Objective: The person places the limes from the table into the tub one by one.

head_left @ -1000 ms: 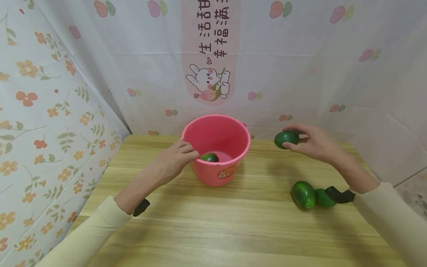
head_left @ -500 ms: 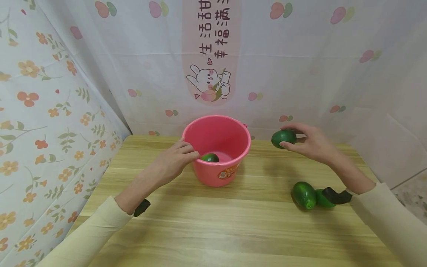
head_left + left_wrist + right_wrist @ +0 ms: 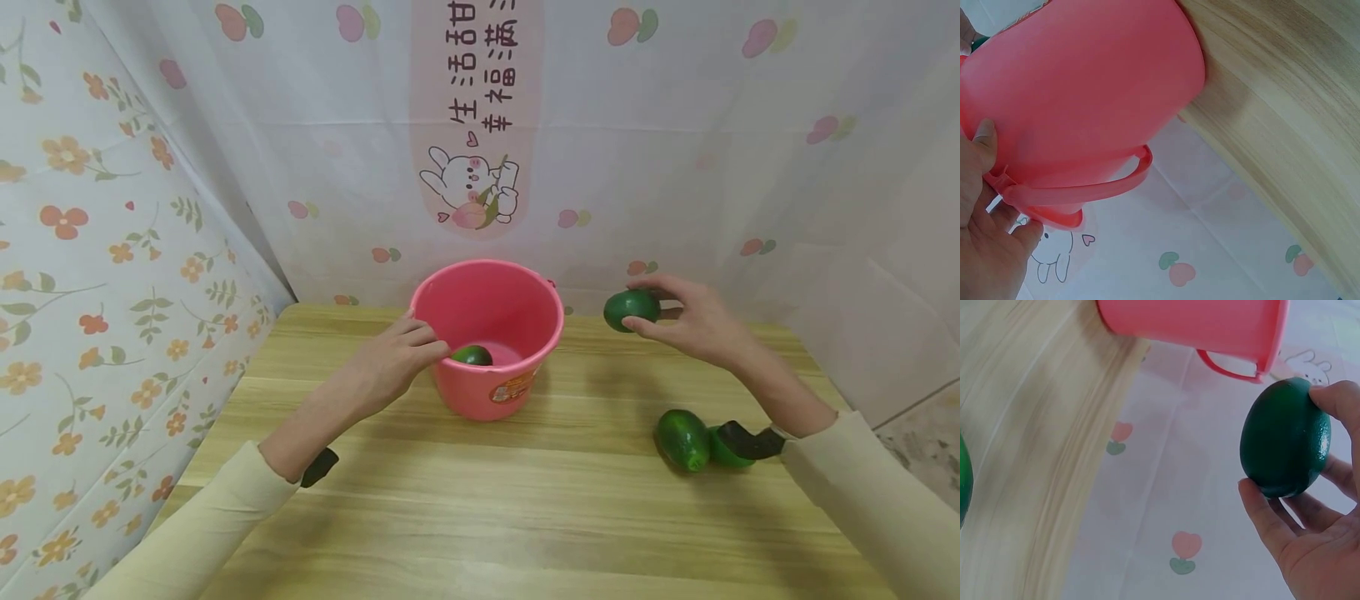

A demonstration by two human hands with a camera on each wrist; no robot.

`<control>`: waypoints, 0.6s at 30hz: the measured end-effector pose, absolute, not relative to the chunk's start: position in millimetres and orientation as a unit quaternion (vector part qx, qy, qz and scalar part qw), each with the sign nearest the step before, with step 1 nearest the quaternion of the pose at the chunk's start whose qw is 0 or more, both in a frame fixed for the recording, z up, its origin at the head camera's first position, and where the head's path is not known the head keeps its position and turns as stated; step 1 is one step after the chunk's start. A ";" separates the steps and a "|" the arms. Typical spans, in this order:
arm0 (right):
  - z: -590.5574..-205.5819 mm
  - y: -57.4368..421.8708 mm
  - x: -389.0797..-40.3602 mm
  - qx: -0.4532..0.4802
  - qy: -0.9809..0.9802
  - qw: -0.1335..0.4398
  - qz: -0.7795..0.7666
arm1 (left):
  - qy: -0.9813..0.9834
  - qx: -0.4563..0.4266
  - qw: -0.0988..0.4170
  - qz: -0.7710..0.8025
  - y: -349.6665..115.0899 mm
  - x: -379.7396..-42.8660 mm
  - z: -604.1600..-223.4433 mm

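Note:
A pink bucket (image 3: pixel 467 398) stands upright at the back of the wooden table. My left hand (image 3: pixel 393 358) grips its left rim, thumb on the outer wall in the left wrist view, beside the bucket's handle (image 3: pixel 1085 192). Inside the bucket lies one green avocado (image 3: pixel 475 356), partly hidden by the front rim. To the right of the bucket, my right hand (image 3: pixel 686 321) holds a dark green avocado (image 3: pixel 628 310) above the table, pinched between thumb and fingertips; the right wrist view shows its glossy skin.
Two more avocados lie side by side at the right of the table: a nearer one (image 3: pixel 682 442) and another (image 3: pixel 722 448) partly behind the black wrist strap (image 3: pixel 750 442). A printed curtain (image 3: pixel 300 150) hangs right behind the table, and a floral one (image 3: pixel 112 275) borders its left side.
My right hand has drifted slightly left, toward the bucket, with the avocado in it. The left hand and the bucket have stayed in place.

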State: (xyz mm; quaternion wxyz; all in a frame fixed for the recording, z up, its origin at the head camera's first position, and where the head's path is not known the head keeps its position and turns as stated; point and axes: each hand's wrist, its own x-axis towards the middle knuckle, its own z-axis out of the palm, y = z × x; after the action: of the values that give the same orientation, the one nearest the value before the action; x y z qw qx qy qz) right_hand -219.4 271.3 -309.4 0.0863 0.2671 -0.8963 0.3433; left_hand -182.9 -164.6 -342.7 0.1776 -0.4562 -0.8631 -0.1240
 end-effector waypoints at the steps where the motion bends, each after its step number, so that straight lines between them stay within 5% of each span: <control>1: -309.8 269.7 -219.7 0.271 -0.894 0.087 0.345 | -0.863 -0.456 0.178 -0.124 -165.5 -182.2 -342.4; 18: -305.0 257.7 -222.1 0.259 -0.898 0.079 0.348 | -0.860 -0.458 0.184 -0.133 -164.7 -182.0 -343.1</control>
State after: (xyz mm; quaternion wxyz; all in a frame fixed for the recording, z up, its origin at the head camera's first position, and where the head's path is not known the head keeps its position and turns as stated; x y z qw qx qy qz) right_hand -222.1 257.7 -305.0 0.0787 0.2592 -0.8977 0.3476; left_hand -182.0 -164.7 -343.1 0.1839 -0.4580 -0.8595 -0.1327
